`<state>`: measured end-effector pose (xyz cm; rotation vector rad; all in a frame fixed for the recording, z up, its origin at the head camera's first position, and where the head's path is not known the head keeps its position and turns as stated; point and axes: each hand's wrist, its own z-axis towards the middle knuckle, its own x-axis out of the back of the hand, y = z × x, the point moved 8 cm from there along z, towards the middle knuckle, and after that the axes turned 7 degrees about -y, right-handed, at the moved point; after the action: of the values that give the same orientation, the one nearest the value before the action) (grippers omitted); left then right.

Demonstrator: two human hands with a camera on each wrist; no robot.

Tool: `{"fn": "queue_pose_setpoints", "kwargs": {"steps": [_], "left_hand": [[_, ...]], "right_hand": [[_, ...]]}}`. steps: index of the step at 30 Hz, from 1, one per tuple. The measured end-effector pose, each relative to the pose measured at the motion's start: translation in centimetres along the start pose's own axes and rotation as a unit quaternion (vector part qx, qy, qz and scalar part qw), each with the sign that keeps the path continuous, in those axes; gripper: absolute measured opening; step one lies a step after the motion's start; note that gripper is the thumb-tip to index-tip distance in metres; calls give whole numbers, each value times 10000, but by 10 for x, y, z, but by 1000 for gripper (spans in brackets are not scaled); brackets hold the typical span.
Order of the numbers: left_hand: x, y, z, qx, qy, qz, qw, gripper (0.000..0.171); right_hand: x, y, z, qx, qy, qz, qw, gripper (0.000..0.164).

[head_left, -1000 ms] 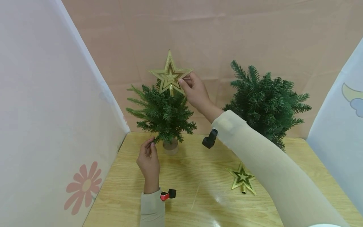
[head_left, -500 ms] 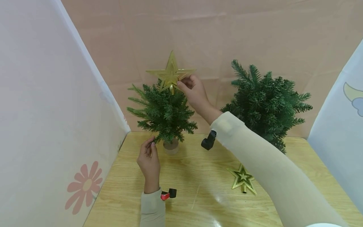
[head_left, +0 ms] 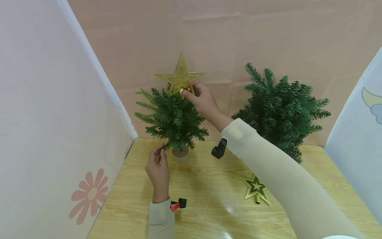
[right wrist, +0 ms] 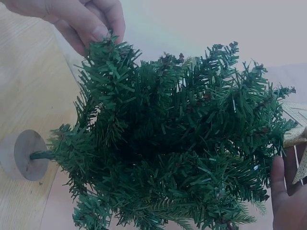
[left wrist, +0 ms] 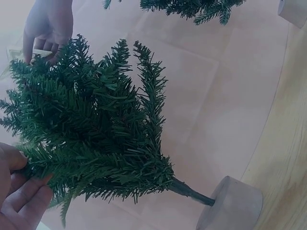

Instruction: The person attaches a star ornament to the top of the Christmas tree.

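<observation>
A gold star tree topper (head_left: 180, 73) stands upright at the top of the small artificial Christmas tree (head_left: 177, 121). My right hand (head_left: 206, 101) holds the star low down, thumb at the tube-shaped socket below its points. In the right wrist view, the socket of the star (right wrist: 295, 138) lies against the top branches, which hide its open end. My left hand (head_left: 159, 171) pinches a low branch tip on the tree's left side; this hand (left wrist: 24, 199) also shows at the branches in the left wrist view. The tree stands on a round wooden base (head_left: 180, 155).
A larger green tree (head_left: 280, 109) stands at the right, partly behind my right sleeve (head_left: 277, 169). A second gold star (head_left: 256, 188) lies on the wooden table (head_left: 209, 179) in front of it. Fabric walls enclose the left, back and right; the left wall (head_left: 53, 99) bears a flower print.
My right thumb and fingers have slid from the star's right side down to its socket. The star has turned slightly and shifted a little right. My left hand keeps its hold on the branch.
</observation>
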<state>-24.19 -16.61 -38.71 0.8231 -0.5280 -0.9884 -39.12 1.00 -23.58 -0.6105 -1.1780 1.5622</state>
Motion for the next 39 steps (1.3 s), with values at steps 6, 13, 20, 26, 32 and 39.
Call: {"fn": "queue_pose_setpoints", "kwargs": {"steps": [6,13,20,26,32,39], "left_hand": [[0,0,-1,-58,23,34,10000,19],[0,-2,-1,-13,44,93,9999,19],[-1,-5,0,-34,60,232,9997,20],[-1,-1,0,-83,62,244,9996,20],[-1,-5,-1,-78,31,188,9998,19],[-1,-7,-2,-26,18,200,9998,19]], "right_hand": [[-1,-1,-1,-82,26,-547,9985,28],[-1,0,-1,-162,9,-807,9966,26],[2,2,-2,-277,161,-767,9965,22],[3,0,-4,-387,167,-1275,9909,25],[3,-1,-5,-462,96,-1650,9852,28],[5,-2,-5,-310,158,-1718,9845,27]]}}
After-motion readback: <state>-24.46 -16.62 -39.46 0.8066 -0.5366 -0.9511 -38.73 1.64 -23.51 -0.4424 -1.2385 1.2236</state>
